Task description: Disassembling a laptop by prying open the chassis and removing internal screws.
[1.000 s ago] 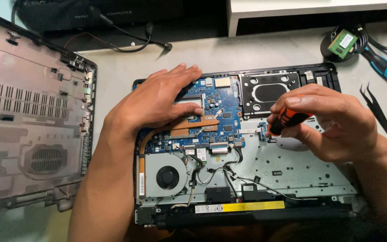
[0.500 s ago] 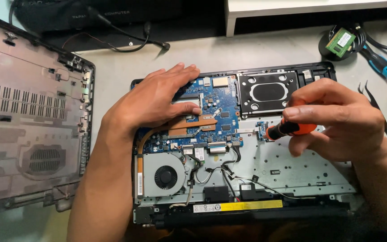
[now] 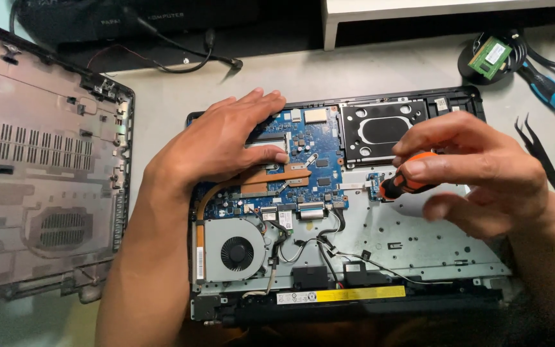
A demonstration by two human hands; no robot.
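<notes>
Bare desk (image 3: 354, 74) opens at twelve o'clock of the opened laptop (image 3: 419, 257); the removed bottom cover (image 3: 40, 167) blocks nine o'clock, tweezers (image 3: 541, 157) crowd three o'clock.

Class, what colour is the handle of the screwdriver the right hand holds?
Orange and black screwdriver handle, best seen in the head view.

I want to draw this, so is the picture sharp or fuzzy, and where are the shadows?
Head view: mostly sharp, the blue circuit board and fan crisp; the right hand looks slightly soft; even overhead light, soft shadows under the left hand; darkness along the bottom edge.
</notes>
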